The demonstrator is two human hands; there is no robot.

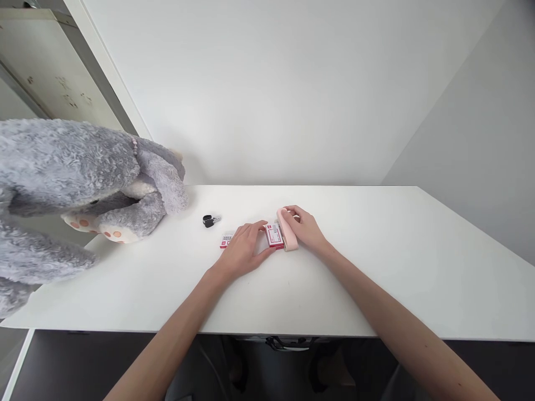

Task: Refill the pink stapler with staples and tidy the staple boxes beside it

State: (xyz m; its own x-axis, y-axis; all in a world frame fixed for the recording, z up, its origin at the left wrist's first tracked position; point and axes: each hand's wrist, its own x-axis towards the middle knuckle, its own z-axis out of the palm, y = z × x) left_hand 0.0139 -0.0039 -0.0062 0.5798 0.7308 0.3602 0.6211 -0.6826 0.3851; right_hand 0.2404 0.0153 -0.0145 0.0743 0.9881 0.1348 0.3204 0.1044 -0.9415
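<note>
Thumb and index finger of my left hand (244, 248) hold the near and far ends of a small red-and-white box (275, 236) that lies on the white table. My right hand (305, 227) grips a pink stapler (287, 229) from its right side, thumb on top. The stapler rests right beside the box, seemingly touching it. A second red-and-white box (225, 239) with a barcode is partly covered by my left hand. Farther back on the left lies a small pair of black-handled scissors (211, 220).
A large grey plush toy (137, 211) sits on the left end of the white table (388, 267). The white wall (271, 100) rises along the table's back edge. A pale cabinet (58, 67) stands at the far left.
</note>
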